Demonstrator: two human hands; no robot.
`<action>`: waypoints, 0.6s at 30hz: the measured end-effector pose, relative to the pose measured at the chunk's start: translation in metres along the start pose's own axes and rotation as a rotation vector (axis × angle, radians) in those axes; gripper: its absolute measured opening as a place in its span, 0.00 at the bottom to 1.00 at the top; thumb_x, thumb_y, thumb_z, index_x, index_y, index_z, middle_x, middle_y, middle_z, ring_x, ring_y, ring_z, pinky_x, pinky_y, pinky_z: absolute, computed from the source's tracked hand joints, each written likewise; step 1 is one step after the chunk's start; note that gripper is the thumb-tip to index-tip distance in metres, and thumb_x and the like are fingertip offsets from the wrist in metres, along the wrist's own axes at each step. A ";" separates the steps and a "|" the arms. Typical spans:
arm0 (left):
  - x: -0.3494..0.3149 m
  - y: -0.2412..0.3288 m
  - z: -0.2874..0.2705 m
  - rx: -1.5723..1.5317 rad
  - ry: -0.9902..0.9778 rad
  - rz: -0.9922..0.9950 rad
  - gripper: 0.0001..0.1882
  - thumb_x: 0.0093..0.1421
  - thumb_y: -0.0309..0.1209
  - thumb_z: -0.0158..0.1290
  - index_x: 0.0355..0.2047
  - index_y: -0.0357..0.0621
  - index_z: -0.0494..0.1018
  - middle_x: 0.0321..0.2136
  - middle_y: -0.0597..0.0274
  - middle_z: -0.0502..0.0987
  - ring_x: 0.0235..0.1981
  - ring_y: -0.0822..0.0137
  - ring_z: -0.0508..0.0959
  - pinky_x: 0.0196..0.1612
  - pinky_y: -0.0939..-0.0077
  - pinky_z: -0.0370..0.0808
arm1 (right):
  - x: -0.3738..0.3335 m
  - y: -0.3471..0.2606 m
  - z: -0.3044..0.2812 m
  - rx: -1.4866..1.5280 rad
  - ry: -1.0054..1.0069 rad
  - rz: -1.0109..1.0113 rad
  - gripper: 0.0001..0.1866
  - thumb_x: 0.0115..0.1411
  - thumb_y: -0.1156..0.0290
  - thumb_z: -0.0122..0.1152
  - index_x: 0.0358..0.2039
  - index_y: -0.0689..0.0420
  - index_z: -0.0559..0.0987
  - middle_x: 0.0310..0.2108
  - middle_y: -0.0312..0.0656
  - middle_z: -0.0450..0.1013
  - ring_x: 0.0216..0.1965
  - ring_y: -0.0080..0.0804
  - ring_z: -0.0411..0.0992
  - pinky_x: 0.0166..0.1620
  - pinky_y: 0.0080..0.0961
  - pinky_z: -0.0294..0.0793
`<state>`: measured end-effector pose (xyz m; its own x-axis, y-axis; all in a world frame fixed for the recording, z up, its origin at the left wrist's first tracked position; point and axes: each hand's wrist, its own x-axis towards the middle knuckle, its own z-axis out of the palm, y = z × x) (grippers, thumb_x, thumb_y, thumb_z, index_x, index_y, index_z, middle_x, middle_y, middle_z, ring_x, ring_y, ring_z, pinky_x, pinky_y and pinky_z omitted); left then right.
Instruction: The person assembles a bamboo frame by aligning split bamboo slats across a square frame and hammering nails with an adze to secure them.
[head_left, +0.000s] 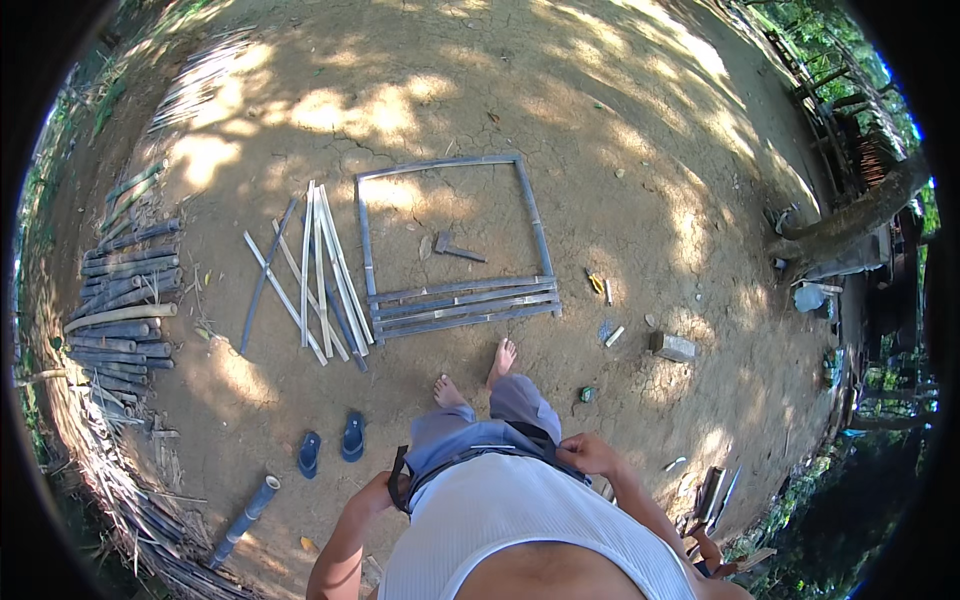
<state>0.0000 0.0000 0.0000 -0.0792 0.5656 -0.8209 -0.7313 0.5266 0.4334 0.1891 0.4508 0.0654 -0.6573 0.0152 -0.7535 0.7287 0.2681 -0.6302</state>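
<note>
Both my hands are at my waist, on a black belt (pixel 398 484) over blue-grey trousers (pixel 462 436). My left hand (pixel 376 492) is closed at the belt's left side, where a loop stands away from my hip; its fingertips are partly hidden. On the other side, my right hand (pixel 588 454) pinches the belt near my right hip. In front of my bare feet, a rectangular bamboo frame (pixel 537 225) lies on the ground, with several slats (pixel 462 300) across its near end. A hammer (pixel 460 248) rests inside the frame.
Split bamboo strips (pixel 325 270) lie left of the frame, and stacked bamboo poles (pixel 130 265) farther left. Blue flip-flops (pixel 353 437) and an upright-leaning bamboo piece (pixel 245 520) are at lower left. Yellow-handled pliers (pixel 596 283) and a block (pixel 672 346) lie right; a tree trunk (pixel 850 225) stands beyond.
</note>
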 end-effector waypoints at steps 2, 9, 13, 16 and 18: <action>-0.029 0.031 0.008 -0.035 -0.037 0.005 0.11 0.65 0.33 0.53 0.28 0.41 0.77 0.18 0.68 0.73 0.20 0.73 0.74 0.24 0.77 0.67 | 0.014 -0.020 -0.012 0.029 -0.107 -0.053 0.15 0.66 0.64 0.59 0.25 0.59 0.79 0.17 0.28 0.64 0.23 0.15 0.60 0.26 0.25 0.62; 0.025 -0.008 0.047 -0.086 -0.122 -0.230 0.11 0.66 0.33 0.53 0.28 0.41 0.77 0.21 0.68 0.75 0.24 0.75 0.76 0.27 0.76 0.71 | 0.112 0.050 -0.047 -0.204 -0.611 -0.112 0.14 0.62 0.61 0.59 0.28 0.59 0.81 0.18 0.39 0.72 0.22 0.26 0.66 0.29 0.30 0.68; 0.040 -0.055 0.019 -0.147 -0.174 -0.630 0.15 0.68 0.40 0.55 0.42 0.43 0.82 0.31 0.65 0.83 0.35 0.74 0.81 0.37 0.77 0.78 | 0.158 0.112 -0.003 -0.208 -0.797 -0.121 0.16 0.60 0.57 0.62 0.38 0.56 0.84 0.28 0.45 0.81 0.31 0.39 0.80 0.38 0.38 0.77; 0.102 -0.098 -0.082 0.237 -0.317 -1.040 0.22 0.60 0.47 0.66 0.48 0.48 0.83 0.41 0.63 0.86 0.43 0.66 0.85 0.48 0.69 0.83 | 0.261 0.097 -0.018 -0.153 -0.800 0.074 0.15 0.64 0.57 0.61 0.40 0.54 0.85 0.31 0.45 0.82 0.33 0.40 0.82 0.38 0.36 0.79; 0.185 -0.116 -0.179 0.626 -0.275 -0.979 0.14 0.59 0.45 0.65 0.39 0.53 0.87 0.40 0.60 0.87 0.42 0.66 0.86 0.45 0.67 0.83 | 0.353 0.138 -0.026 -0.021 -0.542 -0.026 0.11 0.65 0.62 0.61 0.41 0.54 0.84 0.29 0.41 0.82 0.30 0.34 0.83 0.35 0.31 0.80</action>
<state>-0.0510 -0.0706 -0.2689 0.5316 -0.1722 -0.8293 0.0636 0.9845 -0.1636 0.0524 0.5181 -0.2829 -0.4772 -0.4894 -0.7299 0.7058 0.2814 -0.6501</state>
